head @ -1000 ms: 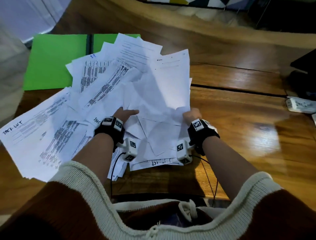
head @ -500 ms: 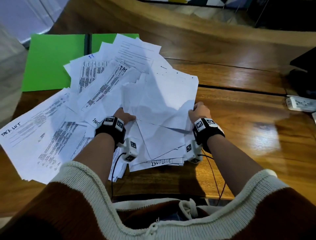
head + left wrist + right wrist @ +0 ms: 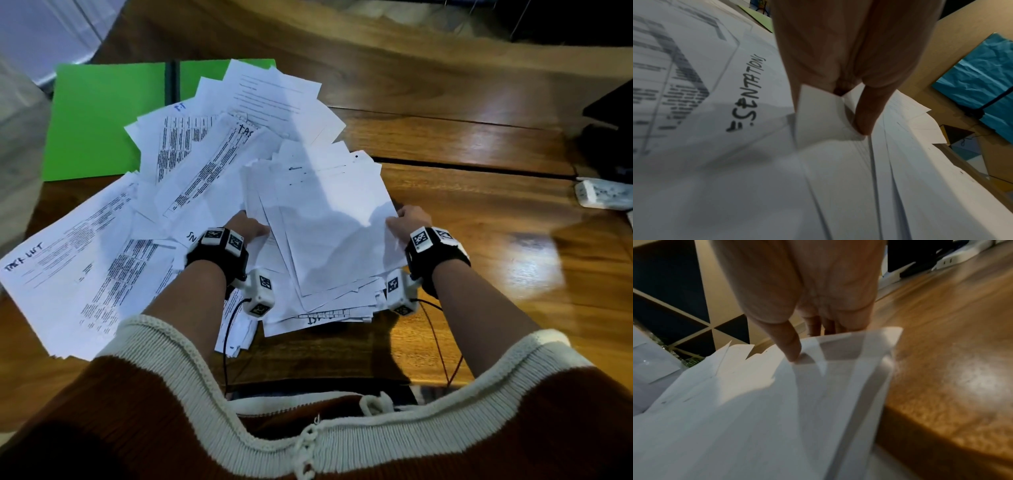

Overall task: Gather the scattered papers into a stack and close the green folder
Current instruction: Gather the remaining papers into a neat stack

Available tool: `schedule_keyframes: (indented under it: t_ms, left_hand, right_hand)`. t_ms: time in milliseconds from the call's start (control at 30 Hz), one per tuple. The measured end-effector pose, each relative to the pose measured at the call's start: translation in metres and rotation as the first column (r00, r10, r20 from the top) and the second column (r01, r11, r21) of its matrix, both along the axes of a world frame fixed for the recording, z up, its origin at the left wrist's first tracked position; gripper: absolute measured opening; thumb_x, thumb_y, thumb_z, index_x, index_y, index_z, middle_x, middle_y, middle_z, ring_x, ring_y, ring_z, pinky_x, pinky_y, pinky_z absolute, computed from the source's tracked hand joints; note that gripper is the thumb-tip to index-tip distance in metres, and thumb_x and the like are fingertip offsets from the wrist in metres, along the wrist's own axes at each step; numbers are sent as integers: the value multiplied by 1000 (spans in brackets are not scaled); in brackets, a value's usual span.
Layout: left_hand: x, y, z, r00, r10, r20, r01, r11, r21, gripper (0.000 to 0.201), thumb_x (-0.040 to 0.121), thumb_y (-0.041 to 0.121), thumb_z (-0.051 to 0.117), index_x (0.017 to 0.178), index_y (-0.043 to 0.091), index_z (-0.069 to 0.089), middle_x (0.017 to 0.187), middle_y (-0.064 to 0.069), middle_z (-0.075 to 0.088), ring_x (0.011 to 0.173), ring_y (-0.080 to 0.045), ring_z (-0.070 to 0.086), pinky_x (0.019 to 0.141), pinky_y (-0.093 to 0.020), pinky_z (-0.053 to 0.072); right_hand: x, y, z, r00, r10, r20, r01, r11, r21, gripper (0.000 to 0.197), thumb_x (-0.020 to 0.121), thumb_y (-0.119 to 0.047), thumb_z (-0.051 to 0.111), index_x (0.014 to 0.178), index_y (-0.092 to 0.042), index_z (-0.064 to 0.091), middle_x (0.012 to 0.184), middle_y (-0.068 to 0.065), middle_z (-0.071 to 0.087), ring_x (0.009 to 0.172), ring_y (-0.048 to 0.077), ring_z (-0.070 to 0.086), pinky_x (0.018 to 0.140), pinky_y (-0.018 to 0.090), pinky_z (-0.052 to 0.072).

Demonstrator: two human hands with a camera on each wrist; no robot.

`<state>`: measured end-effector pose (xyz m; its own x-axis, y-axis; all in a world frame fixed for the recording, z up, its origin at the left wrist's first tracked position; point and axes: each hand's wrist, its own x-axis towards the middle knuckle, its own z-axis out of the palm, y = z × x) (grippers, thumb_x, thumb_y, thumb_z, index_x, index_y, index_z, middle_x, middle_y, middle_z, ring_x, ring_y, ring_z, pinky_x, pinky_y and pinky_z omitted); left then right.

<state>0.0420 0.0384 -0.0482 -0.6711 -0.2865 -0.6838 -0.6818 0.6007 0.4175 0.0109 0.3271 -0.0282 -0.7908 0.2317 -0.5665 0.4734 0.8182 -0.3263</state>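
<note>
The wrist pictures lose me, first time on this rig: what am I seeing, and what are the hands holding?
No machine: a person wearing three cameras. The head view looks down at a wooden table. Each wrist view looks along one hand. The left hand and right hand grip opposite edges of a bunch of white papers, thumbs on top in both wrist views. More printed sheets lie scattered to the left. The green folder lies open behind, partly covered.

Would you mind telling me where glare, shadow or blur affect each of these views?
Head view: bright glare patch on the wooden table, shadows across the held papers. Left wrist view: printed sheets at left are blurred. Right wrist view: motion-smeared paper edges and tabletop, glare on the wood.
</note>
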Motion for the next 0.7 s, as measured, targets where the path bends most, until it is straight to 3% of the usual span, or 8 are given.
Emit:
schedule_keyframes:
  t_ms: [67,167,267,367,433,500,600,700]
  left_hand:
    - [-1,-1,-1,1000,14,5,-14,1000,8,58,93,21,58,140,-5,34,145,-21,38,130,-35,43,108,-38,36]
    - [0,-1,-1,999,33,-1,-33,998,47,56,91,18,59,138,-4,38,142,-21,42,127,-35,47,107,-41,38]
    - [1,-6,-6,997,71,-13,-69,993,92,54,87,16,64,134,-3,44,134,-21,51,121,-36,52,105,-45,42]
    - [-1,-14,-21,989,149,-21,-144,977,159,58,81,13,70,132,-2,47,130,-21,56,119,-36,55,103,-45,45]
    - [1,-12,-15,978,207,-16,-199,954,225,61,77,16,72,130,-2,48,129,-20,56,116,-34,56,102,-44,45]
    - [6,-5,-5,949,316,-4,-296,894,337,65,73,26,70,129,2,50,131,-13,54,109,-28,54,100,-41,44]
    - [10,2,0,908,415,57,-392,792,468,64,80,40,63,138,22,42,146,-1,35,127,-23,39,102,-37,32]
    - [7,-1,-3,918,391,66,-380,821,426,79,70,51,71,139,25,43,148,-6,36,130,-29,37,93,-41,34]
  right_hand:
    - [4,-6,-3,999,-50,16,51,997,-59,39,89,-16,56,124,-3,49,116,15,55,94,29,53,66,29,39]
    - [3,-11,-4,999,-48,10,48,994,-99,31,87,-9,57,118,-4,56,113,13,59,91,27,56,58,24,40]
    - [-2,-7,-4,993,-116,-19,112,983,-144,23,88,-7,55,108,-1,64,108,15,65,97,29,63,69,25,43]
    - [-1,5,-2,973,-226,-45,216,962,-168,26,91,-9,51,115,-3,61,126,18,58,101,26,58,77,26,41]
    - [6,6,-2,977,-213,-3,209,960,-185,11,92,-11,51,83,-15,57,118,17,56,93,19,49,79,27,41]
    - [11,-5,-5,986,-155,68,166,967,-192,27,90,-9,52,67,-18,42,100,12,52,90,22,48,76,31,47]
    - [16,-30,-5,997,-24,71,32,993,-111,12,89,-7,52,87,3,59,91,12,58,93,31,59,65,29,46]
    - [22,-46,-2,993,108,41,-106,993,-44,26,87,-9,53,110,2,59,105,14,61,95,30,60,70,25,44]
